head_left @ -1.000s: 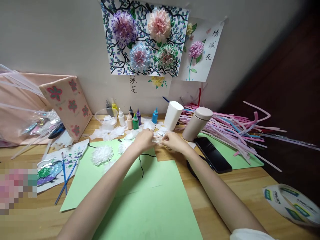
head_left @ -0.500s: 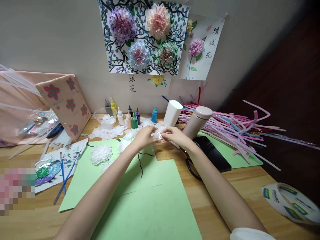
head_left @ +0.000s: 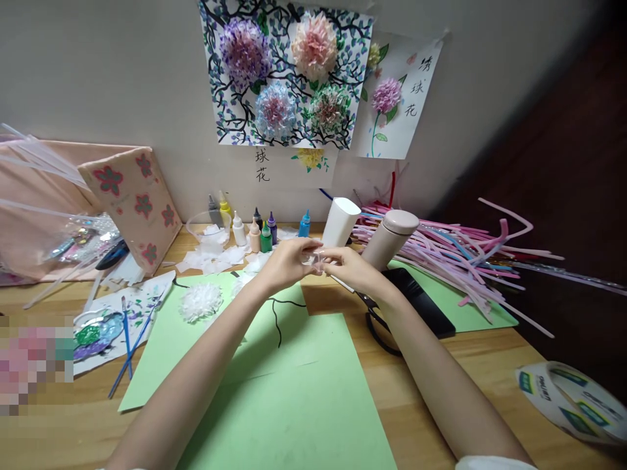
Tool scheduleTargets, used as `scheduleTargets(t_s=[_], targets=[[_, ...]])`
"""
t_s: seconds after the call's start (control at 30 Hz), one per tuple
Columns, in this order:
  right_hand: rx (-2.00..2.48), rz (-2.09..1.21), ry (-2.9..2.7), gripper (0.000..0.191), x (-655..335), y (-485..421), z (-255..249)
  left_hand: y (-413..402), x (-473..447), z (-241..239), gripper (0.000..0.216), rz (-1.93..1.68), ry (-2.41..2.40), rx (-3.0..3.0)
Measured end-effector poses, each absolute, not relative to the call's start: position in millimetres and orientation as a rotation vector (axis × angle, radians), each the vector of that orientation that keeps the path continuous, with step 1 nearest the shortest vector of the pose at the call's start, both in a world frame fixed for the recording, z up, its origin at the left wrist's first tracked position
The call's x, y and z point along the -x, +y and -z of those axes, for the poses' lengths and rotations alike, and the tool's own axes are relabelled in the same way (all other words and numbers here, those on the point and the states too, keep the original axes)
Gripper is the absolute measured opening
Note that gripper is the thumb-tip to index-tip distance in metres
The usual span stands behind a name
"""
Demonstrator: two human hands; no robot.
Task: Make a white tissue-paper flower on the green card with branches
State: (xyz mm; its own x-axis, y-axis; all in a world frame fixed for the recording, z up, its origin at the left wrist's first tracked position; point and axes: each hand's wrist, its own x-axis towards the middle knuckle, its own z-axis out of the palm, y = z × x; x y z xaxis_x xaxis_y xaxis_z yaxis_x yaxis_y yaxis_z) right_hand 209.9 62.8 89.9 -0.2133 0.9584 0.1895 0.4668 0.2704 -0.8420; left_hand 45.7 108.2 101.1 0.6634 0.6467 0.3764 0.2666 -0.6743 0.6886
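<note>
Near the back of the desk, my left hand and my right hand meet fingertip to fingertip. Pinched between them is a small, thin, whitish piece of tissue paper, folded or crumpled and partly hidden by the fingers. Both hands are closed on it, above the tabletop. Beneath my left forearm lies a green sheet, with a fluffy white paper flower on it and another half covered by my arm. Black-handled scissors lie under my right wrist.
Paint bottles, loose white paper scraps, a white cup and a lidded tumbler stand behind. Right are a black phone, pipe cleaners and a tape roll. Left are brushes and a palette.
My left hand has turned and now covers more of the tissue paper, with its fingers closer to my right hand. The whole view has shifted slightly.
</note>
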Motion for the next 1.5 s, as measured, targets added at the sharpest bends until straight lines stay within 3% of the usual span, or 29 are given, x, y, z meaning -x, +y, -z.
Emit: scheduleTargets(t_s=[0.1, 0.27, 0.43, 0.57, 1.17, 1.3, 1.4, 1.5], targets=[[1.258, -0.897, -1.696, 0.014, -209, 62, -92, 105, -41, -110, 0.036, -0.817, 0.635, -2.325], [1.177, -0.813, -1.407, 0.017, -207, 59, -100, 109, -27, -122, 0.061, -0.828, 0.709, -2.224], [1.114, -0.812, -1.325, 0.03, -209, 59, -103, 118, -20, -129, 0.034, -0.749, 0.758, -1.767], [1.107, -0.742, -1.49, 0.037, -206, 60, -101, 116, -23, -132, 0.026, -0.802, 0.776, -1.598], [1.022, -0.218, -1.441, 0.008, -200, 58, -96, 109, -24, -136, 0.037, -0.901, 0.749, -1.539], [1.008, -0.188, -1.466, 0.003, -199, 59, -95, 110, -20, -139, 0.028, -0.957, 0.781, -1.59], [1.016, -0.168, -1.489, 0.005, -196, 57, -95, 111, -20, -136, 0.021, -1.046, 0.833, -1.723], [1.044, -0.257, -1.532, 0.018, -192, 56, -95, 111, -25, -127, 0.019, -1.102, 0.88, -1.869]])
